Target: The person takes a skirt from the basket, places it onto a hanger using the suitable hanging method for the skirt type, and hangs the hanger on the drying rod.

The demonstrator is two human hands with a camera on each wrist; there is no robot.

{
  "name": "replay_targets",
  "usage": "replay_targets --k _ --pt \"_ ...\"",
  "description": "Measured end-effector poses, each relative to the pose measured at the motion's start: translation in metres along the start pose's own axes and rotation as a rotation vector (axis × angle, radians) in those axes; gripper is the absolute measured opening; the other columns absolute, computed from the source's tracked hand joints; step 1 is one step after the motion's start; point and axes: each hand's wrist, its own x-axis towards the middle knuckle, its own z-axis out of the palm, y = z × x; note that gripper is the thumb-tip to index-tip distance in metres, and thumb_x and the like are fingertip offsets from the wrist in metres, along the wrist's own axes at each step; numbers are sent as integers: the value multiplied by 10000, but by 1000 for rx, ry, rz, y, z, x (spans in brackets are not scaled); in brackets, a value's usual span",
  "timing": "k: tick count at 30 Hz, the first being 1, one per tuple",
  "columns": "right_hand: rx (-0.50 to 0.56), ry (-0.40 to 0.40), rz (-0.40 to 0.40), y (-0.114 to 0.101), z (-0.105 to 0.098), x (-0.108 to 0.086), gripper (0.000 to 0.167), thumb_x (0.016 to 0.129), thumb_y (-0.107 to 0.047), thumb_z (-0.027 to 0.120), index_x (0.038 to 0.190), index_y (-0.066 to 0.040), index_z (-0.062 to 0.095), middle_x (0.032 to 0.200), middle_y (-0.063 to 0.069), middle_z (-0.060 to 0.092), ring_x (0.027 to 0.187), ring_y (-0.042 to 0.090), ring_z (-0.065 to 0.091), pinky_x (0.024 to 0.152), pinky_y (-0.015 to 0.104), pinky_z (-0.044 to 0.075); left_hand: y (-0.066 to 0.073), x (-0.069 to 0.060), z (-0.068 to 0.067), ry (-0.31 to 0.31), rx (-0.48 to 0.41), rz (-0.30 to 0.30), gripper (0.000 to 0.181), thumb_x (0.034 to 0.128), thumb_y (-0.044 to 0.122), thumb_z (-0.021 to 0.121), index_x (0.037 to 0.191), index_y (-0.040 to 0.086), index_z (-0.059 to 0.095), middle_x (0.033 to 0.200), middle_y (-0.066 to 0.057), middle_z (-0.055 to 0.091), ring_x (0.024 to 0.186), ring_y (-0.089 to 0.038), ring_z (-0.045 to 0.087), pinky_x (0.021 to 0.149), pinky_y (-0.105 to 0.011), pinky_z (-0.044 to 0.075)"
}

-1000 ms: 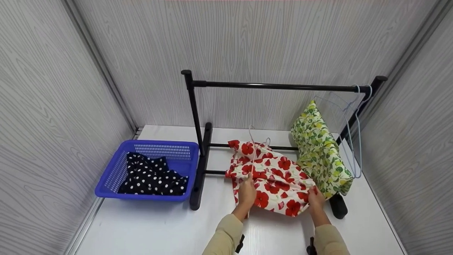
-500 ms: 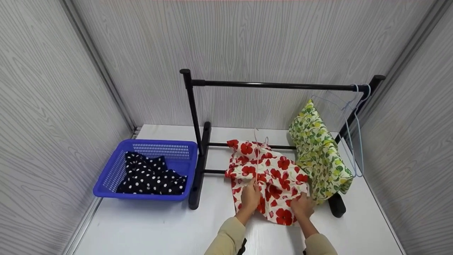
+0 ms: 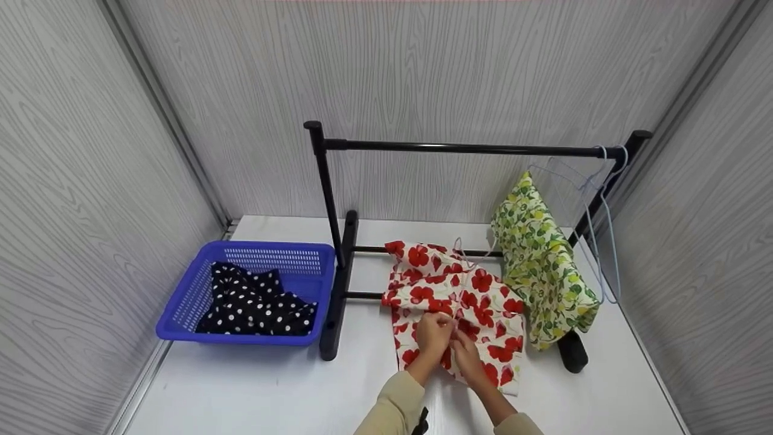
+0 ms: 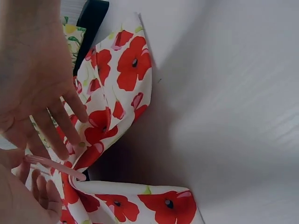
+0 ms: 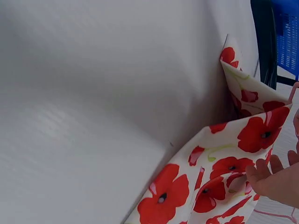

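Note:
The red-flowered white cloth (image 3: 416,293) lies on the table below the rack, its lower edge lifted in folds. A pink hanger (image 4: 56,165) passes into the cloth's opening; its hook stands over the cloth in the head view. My left hand (image 3: 433,335) pinches the hanger near its lower end, seen also in the left wrist view (image 4: 23,196). Close beside it, my right hand (image 3: 470,361) has its fingers extended and spread in the left wrist view. In the right wrist view, this hand (image 5: 280,182) is against or just over the cloth; contact is unclear.
A black rack (image 3: 459,147) stands over the cloth. At its right hang blue hangers (image 3: 610,223) and a yellow-green patterned cloth (image 3: 537,260). To the left, a blue basket (image 3: 329,284) contains a black polka-dot cloth (image 3: 253,308).
My right hand has let go of the cloth's right side and moved left beside my left hand. The hanger's hook has shifted right, and the cloth's lower right part has come down leftward.

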Motion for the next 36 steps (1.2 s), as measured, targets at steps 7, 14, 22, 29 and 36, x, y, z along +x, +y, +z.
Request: replay_targets --k 7,14,22,29,36 --pt "-57 44 -126 6 13 1 261 835 -74 551 1053 70 536 986 216 609 890 243 578 756 326 480 -17 5 -4 -29 -69 113 115 805 119 662 760 38 729 751 -59 668 687 -162 593 626 -245 457" --pt "-76 80 -44 -3 12 3 198 845 13 560 1029 74 519 931 200 590 797 159 512 689 239 426 -55 0 -13 -156 61 279 163 847 1 549 938 20 683 892 -97 630 821 -205 599 707 -299 480" --pt "-87 108 3 -3 11 5 272 878 60 463 1147 82 490 1122 265 571 1005 317 556 818 328 468 -84 -12 -23 -291 426 539 358 851 212 550 1185 87 577 1003 -37 618 850 -184 611 699 -323 499" --pt "-118 162 23 0 13 2 188 898 44 453 1077 63 504 1067 252 594 930 303 562 774 353 456 -90 -23 -16 -208 718 766 425 826 326 637 1202 149 549 886 18 613 689 -119 586 541 -254 449" --pt "-303 325 -99 9 9 2 96 924 -17 476 975 51 520 794 156 564 680 199 475 628 353 412 -91 -18 -12 137 703 981 352 666 56 727 997 153 661 625 0 556 475 -112 542 421 -205 422"
